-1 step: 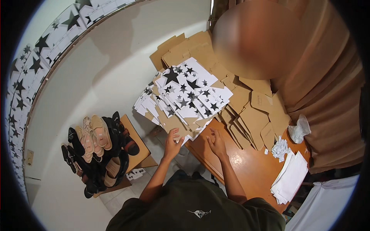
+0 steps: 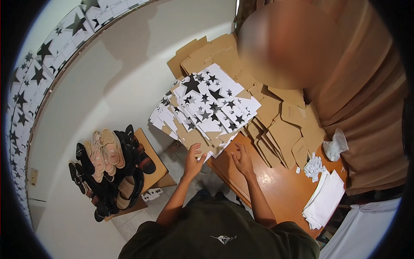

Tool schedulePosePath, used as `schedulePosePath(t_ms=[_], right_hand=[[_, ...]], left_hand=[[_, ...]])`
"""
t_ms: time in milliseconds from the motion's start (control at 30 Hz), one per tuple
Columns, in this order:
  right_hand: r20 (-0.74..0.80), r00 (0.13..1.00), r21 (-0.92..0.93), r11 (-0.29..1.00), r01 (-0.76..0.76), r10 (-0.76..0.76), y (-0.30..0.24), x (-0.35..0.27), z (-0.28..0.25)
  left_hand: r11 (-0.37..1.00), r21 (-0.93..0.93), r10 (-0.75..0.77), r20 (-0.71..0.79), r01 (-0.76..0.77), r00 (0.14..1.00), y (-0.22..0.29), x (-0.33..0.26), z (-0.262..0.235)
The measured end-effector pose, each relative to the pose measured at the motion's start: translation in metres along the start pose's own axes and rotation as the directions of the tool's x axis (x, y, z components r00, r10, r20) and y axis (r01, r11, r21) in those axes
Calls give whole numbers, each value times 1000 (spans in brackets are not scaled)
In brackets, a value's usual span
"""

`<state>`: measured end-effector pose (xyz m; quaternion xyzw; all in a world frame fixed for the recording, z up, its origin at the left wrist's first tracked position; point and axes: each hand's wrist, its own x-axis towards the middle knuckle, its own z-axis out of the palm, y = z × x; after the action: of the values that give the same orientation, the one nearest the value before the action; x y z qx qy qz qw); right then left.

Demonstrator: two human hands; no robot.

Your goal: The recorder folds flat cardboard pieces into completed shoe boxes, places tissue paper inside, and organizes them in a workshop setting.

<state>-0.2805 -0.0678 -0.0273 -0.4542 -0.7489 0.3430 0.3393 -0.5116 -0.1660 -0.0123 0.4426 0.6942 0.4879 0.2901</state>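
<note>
My left hand [image 2: 194,159] is open, its fingers apart, at the near corner of a stack of flat cardboard sheets printed with black and grey stars on white [image 2: 214,96]. Whether its fingertips touch the stack I cannot tell. My right hand [image 2: 243,161] is open too, palm turned inward, over the orange-brown wooden table [image 2: 276,186] just right of that corner. Neither hand holds anything. The star-printed sheets lie unevenly, and some show plain brown undersides. Beside and behind them are several folded brown cardboard pieces [image 2: 286,142].
White sheets [image 2: 324,200], small white slips [image 2: 314,167] and a clear plastic bag [image 2: 335,145] lie at the table's right. Several shoes [image 2: 111,155] sit on a brown box [image 2: 158,166] at left. A brown curtain [image 2: 362,99] hangs at right. A blurred patch covers the upper right.
</note>
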Motion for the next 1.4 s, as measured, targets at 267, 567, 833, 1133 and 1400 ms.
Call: schedulePosePath(t_ms=[267, 567, 833, 1133, 1400], right_hand=[[78, 996, 12, 999, -32, 31, 7, 48, 18], [128, 990, -75, 995, 67, -57, -1, 140, 60], [-28, 988, -518, 848, 114, -150, 22, 207, 96], [-44, 996, -569, 821, 38, -77, 57, 220, 98], [-143, 961, -609, 786, 105, -239, 24, 233, 71]], left_hand=[[999, 18, -44, 38, 44, 998, -25, 52, 20], [991, 54, 125, 7, -125, 992, -58, 144, 16], [830, 478, 218, 195, -286, 956, -59, 211, 14], [603, 660, 318, 318, -449, 893, -71, 230, 18], [565, 511, 705, 110, -649, 701, -13, 237, 10]])
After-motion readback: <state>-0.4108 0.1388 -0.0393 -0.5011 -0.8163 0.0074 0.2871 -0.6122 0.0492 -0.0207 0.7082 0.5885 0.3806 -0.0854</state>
